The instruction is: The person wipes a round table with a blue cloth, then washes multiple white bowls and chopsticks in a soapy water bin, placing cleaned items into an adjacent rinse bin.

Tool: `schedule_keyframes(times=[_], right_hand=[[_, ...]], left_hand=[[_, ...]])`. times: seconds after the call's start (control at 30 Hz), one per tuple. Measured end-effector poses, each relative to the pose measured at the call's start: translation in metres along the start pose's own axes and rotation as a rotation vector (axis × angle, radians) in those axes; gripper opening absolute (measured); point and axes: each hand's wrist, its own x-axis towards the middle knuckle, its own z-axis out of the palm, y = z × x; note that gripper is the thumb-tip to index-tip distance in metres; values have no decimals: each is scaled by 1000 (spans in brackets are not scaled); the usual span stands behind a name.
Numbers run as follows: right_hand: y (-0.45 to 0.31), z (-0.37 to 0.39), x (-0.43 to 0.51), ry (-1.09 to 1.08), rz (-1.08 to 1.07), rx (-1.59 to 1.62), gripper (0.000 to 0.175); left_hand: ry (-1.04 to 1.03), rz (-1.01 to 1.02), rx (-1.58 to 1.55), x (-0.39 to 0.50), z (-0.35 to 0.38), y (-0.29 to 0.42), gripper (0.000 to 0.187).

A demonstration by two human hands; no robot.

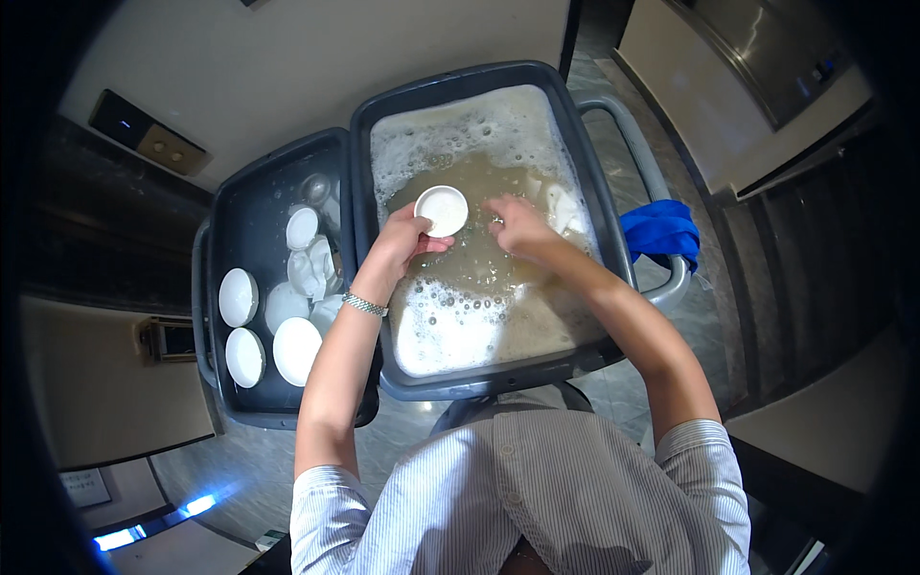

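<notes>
My left hand (420,233) holds a small white bowl (443,210) by its rim, over cloudy water in a dark plastic tub (460,392). To its right my right hand (521,224) is at the water, its fingers partly spread, with nothing seen in it. White foam (453,330) floats along the near and far sides of the tub. Something white (566,210), partly under the water, lies by the right wall; what it is cannot be told.
A second dark tub (251,187) on the left holds several white bowls (238,297) and a crumpled white item (313,267). A blue cloth (661,228) is wrapped round the grey cart handle (640,151) at right. A wall stands behind the tubs.
</notes>
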Motion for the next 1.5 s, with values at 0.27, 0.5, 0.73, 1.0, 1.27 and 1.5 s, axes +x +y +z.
schedule_keyframes(times=[0.27, 0.5, 0.73, 1.0, 1.27, 1.5], right_hand=[[-45, 5, 8, 120, -236, 351, 33], [-21, 28, 7, 180, -87, 97, 31], [-16, 20, 10, 141, -339, 24, 31], [7, -8, -30, 244, -431, -581, 34], [-5, -44, -16, -346, 156, -426, 44], [39, -1, 41, 93, 371, -302, 42]], left_hand=[[-23, 201, 95, -21, 11, -1, 41], [99, 192, 744, -5, -8, -40, 42], [272, 707, 1081, -10, 5, -25, 33], [740, 837, 1086, -40, -40, 9, 20], [953, 102, 446, -57, -205, -30, 33], [936, 524, 750, -61, -103, 9, 46]])
